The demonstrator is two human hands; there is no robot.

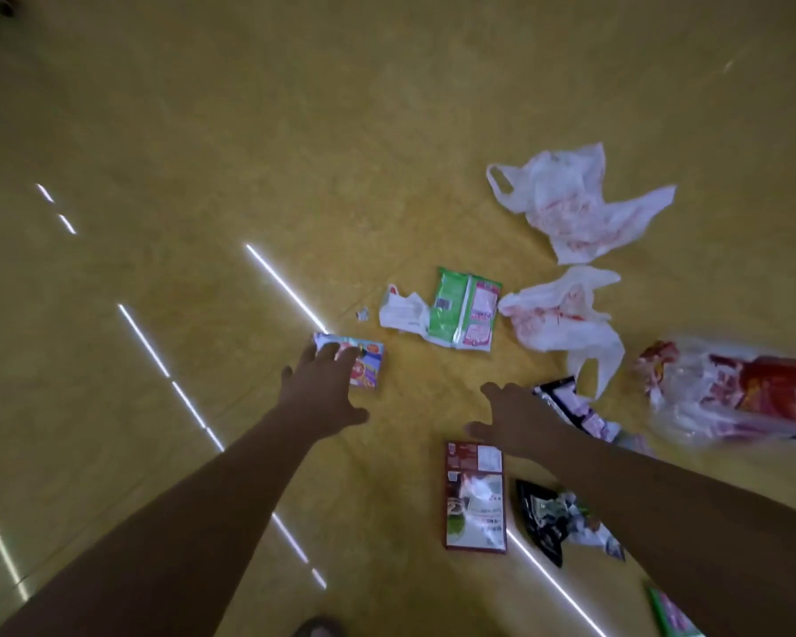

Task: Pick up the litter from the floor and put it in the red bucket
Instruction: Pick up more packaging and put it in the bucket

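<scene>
Partly under left fingers [331,356]: colourful packet [369,366].

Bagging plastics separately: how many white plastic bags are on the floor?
3: large bag farthest at right, second bag just nearer, small bag left of the green packet. Others may be out of view.

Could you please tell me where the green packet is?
In the head view the green packet lies right of centre, between a white scrap and a white bag.

Crumpled white bags [580,200] and flat wrappers [465,312] strew the yellow floor [249,131].
</scene>
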